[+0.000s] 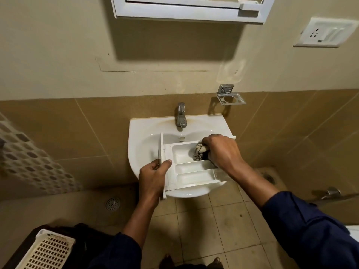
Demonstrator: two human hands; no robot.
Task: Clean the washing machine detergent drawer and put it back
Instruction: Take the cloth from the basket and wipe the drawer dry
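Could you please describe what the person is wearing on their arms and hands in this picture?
Both arms are in dark navy sleeves: the left sleeve and right sleeve end above the bare forearms. The left hand and right hand are ungloved, and no watch or ring shows.

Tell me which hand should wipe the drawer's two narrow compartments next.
Right. The right hand grips the cloth in the compartment beside them; the left hand holds the drawer by its front panel.
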